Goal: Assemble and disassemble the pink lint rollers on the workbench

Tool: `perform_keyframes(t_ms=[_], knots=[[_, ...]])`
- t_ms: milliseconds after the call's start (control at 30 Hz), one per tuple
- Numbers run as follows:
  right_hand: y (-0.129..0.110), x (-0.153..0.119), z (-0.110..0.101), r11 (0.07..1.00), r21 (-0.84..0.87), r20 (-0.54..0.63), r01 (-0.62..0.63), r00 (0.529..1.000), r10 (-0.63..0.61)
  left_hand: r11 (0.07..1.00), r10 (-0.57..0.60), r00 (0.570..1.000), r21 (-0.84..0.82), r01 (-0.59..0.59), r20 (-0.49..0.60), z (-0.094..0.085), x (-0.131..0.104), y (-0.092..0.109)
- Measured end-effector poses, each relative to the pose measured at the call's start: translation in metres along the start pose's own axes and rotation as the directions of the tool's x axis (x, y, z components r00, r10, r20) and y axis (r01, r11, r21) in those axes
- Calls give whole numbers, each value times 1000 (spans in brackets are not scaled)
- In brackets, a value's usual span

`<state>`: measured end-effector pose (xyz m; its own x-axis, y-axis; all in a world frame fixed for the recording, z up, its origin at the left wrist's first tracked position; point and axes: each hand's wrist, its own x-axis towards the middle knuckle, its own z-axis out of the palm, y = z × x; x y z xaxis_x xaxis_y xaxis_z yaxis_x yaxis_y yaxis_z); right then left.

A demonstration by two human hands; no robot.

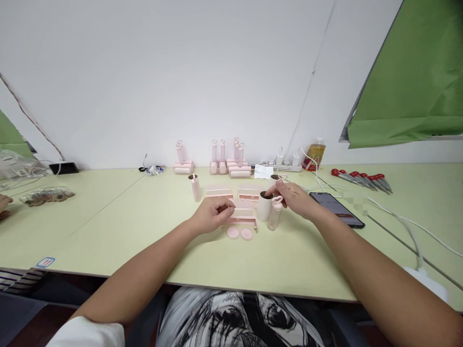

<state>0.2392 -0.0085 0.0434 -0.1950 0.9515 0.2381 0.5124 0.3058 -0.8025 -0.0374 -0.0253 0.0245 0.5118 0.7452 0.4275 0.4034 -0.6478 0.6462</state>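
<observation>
My left hand (214, 215) is curled, thumb near the bent index finger, at the left end of a pink case (240, 220) with a clear lid; what its fingers hold, if anything, is hidden. My right hand (292, 195) has its index finger at the top rim of a standing white paper roll (264, 208). Its thumb sits apart, partly hidden behind a clear pink tube with a heart-shaped loop (275, 215). Two round pink discs (239, 233) lie in front of the case. Another white roll (274, 180) and two more pink cases (220, 193) are behind.
A pink handle (196, 188) leans by a roll at left. Pink rollers (227, 161) line the wall. A phone (338, 209), white cables, a bottle (314, 154) and red-ended tools (361, 179) lie right. Another person's hand (4, 205) is at far left, near a bagged bundle (47, 195).
</observation>
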Motion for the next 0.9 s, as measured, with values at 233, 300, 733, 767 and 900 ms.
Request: perform_keyframes(t_ms=[233,300,733,767,900], knots=[[-3,-1,0,1000,-4,24,-1,1000,1,1000,13,1000,26,-13,-3,1,0,-1],[-3,-1,-1,1000,-26,39,-8,999,9,999,18,1000,44,-19,22,2,0,-3],[1,0,-11,994,102,-259,47,966,-19,999,21,989,47,-28,143,0,0,-4],[-2,-2,-13,980,155,-385,124,921,-55,998,31,991,51,-38,130,0,0,-4],[-19,-13,-17,836,275,-690,475,703,-172,998,52,997,38,-54,59,2,0,-5]])
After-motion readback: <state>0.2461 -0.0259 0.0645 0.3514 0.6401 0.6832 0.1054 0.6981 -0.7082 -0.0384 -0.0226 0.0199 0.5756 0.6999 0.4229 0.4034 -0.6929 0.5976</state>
